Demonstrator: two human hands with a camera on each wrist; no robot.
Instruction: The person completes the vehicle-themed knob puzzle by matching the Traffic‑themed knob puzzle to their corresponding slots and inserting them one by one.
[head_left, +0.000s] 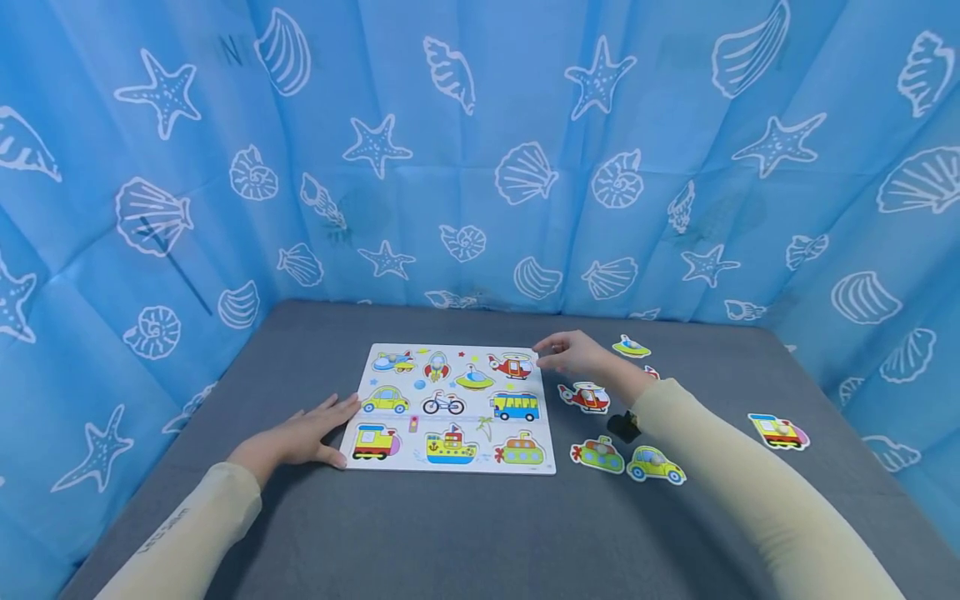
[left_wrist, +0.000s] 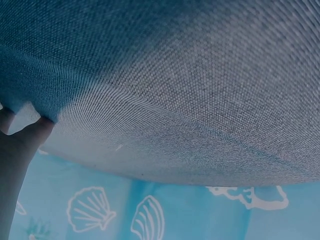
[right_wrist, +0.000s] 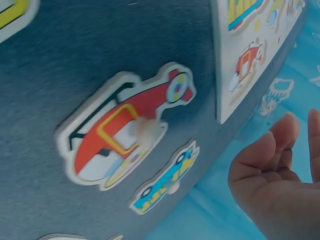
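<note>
A white puzzle board [head_left: 450, 427] printed with vehicles lies flat on the table. At its left edge rests my left hand [head_left: 303, 435], fingers and thumb spread apart; part of that hand [left_wrist: 20, 150] shows in the left wrist view. My right hand [head_left: 576, 357] is by the board's upper right corner, its fingers loosely bent. In the right wrist view, nothing shows between the right hand's [right_wrist: 272, 180] thumb and fingers. Below it lies a red helicopter piece [head_left: 585, 398] with a knob. A bus piece [right_wrist: 165, 177] lies near the helicopter in the right wrist view.
Right of the board lie a submarine piece [head_left: 597, 455], a yellow car piece [head_left: 656, 465] and a flying saucer piece [head_left: 631, 347]. Farther right is a train piece [head_left: 778, 432]. A partly hidden red piece [head_left: 651, 372] shows behind the right forearm. Blue curtains [head_left: 465, 167] surround the grey table [head_left: 450, 533].
</note>
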